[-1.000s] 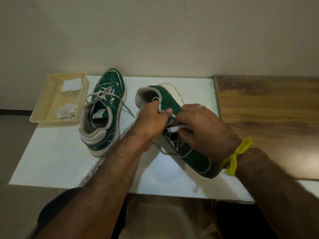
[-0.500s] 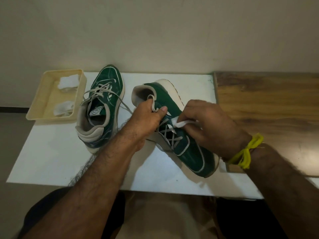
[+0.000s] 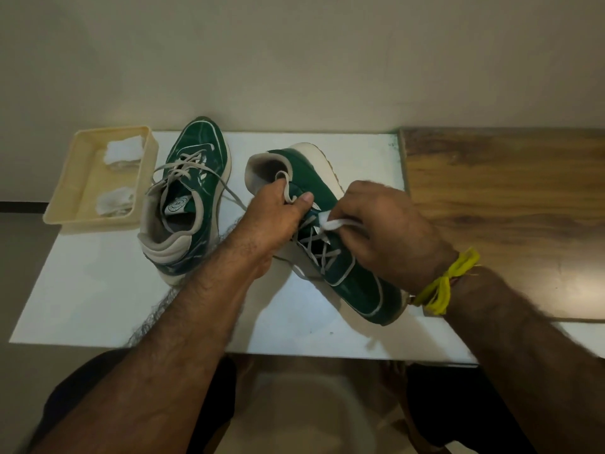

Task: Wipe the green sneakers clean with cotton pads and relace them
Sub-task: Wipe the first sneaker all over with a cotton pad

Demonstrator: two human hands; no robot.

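Sneakers sit on our white board (image 3: 98, 290): one (image 3: 193, 198) upright at center left, the other (image 3: 330, 244) tipped on its side at center. Our left hand (image 3: 278, 217) grips the tipped one at its collar, thumb on the tongue. Our right hand (image 3: 386, 231) pinches a white pad (image 3: 330, 222) against the laces (image 3: 319, 249). A cream tray (image 3: 65, 204) at upper left holds two more pads (image 3: 124, 152). Yellow thread (image 3: 445, 283) circles our right wrist.
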